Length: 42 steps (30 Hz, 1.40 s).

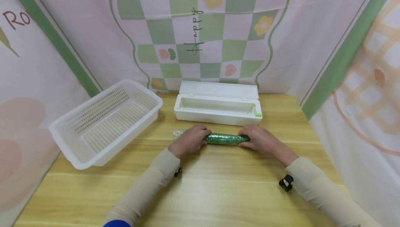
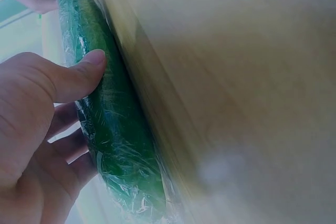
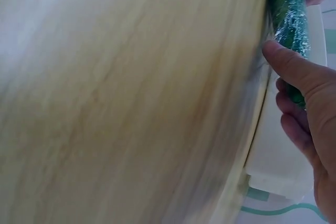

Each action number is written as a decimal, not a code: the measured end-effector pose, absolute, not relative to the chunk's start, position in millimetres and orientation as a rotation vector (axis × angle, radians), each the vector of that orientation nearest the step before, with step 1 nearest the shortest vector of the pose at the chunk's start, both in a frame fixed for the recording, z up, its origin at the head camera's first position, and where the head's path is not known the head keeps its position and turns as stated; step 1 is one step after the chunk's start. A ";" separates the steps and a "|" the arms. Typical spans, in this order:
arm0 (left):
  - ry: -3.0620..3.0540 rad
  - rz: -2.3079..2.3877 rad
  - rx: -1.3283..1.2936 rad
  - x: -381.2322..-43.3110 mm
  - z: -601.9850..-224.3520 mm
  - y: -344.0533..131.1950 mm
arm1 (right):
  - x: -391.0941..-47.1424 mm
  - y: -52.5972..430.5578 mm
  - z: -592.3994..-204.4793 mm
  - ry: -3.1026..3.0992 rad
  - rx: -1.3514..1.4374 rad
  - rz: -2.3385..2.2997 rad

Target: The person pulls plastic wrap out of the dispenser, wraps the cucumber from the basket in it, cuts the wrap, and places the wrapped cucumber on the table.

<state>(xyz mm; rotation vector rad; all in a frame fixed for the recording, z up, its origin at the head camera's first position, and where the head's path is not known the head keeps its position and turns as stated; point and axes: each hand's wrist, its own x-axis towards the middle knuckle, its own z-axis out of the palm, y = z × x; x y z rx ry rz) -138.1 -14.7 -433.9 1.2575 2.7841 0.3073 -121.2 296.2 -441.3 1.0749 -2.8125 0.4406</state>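
Observation:
A long green cucumber (image 1: 226,138) wrapped in clear plastic film lies crosswise between both hands, low over the table. My left hand (image 1: 191,139) grips it toward its left end, thumb on the near side and fingers behind, as the left wrist view shows. A loose flap of film (image 1: 178,134) sticks out past that hand. At the other end, my right hand (image 1: 258,139) holds the cucumber's tip between thumb and curled fingers. In the left wrist view the film looks wrinkled and glossy along the cucumber (image 2: 123,145).
Just behind the hands stands a long white box (image 1: 215,117), its lid (image 1: 218,88) raised and a green tab (image 1: 258,114) at its right corner. A white perforated basket (image 1: 106,161) sits on the left of the wooden table (image 1: 200,192). Printed curtains (image 1: 187,29) hang around it.

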 end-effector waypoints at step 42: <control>2.820 0.311 1.364 -140.4 -444.1 -17.9 | -123.4 298.5 -420.2 -3.151 0.030 1.982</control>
